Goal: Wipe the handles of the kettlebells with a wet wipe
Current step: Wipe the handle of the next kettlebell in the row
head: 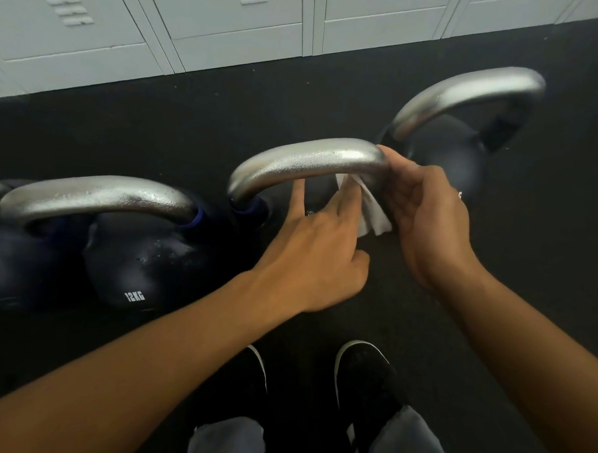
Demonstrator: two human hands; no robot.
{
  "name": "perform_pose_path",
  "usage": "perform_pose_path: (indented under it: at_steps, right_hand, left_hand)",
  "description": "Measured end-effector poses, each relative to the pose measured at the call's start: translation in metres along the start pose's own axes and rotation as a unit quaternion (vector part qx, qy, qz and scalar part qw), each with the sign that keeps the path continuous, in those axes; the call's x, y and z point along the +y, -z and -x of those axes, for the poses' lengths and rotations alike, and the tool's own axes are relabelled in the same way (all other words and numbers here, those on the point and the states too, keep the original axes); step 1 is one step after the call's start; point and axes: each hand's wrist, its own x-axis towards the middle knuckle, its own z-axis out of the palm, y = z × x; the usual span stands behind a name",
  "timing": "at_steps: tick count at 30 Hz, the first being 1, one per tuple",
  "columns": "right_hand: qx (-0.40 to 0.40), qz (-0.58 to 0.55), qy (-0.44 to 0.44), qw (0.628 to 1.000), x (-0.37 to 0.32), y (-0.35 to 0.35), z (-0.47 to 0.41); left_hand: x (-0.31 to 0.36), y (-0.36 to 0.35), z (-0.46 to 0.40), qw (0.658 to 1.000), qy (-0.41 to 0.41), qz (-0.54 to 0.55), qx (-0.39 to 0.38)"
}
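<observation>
Right hand (pixel 424 214) curls round the right end of the middle kettlebell's silver arched metal handle (pixel 308 161), pressing a white wet wipe (pixel 374 212) against it. Left hand (pixel 320 246) reaches under, fingers extended, touching the wipe. Neighbouring dark kettlebell marked 12KG (pixel 135 267) stands left on the black floor (pixel 217 117).

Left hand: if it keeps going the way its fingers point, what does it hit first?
Probably the underside of the middle kettlebell's silver metal handle; the left hand has its index fingertip just below it. Depth is unclear.
</observation>
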Motion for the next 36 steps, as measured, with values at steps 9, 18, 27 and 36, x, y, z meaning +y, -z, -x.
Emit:
perform_pose_path:
  at_steps: [9,18,27,36]
  right_hand:
    - [-0.001,0.002,0.001,1.000,-0.004,-0.006,0.005]
    - [0.139,0.101,0.124,0.977,-0.003,-0.002,0.028]
    - [0.050,0.225,0.270,0.935,0.010,-0.010,0.059]
    - [0.085,0.353,0.274,0.891,0.018,-0.009,0.047]
  left_hand:
    - [-0.003,0.016,-0.019,0.995,0.053,0.076,-0.030]
    - [0.017,0.015,0.003,0.949,0.112,0.293,0.030]
    - [0.012,0.024,0.005,0.938,0.132,0.318,0.027]
    - [0.010,0.022,0.018,0.935,0.104,0.338,0.027]
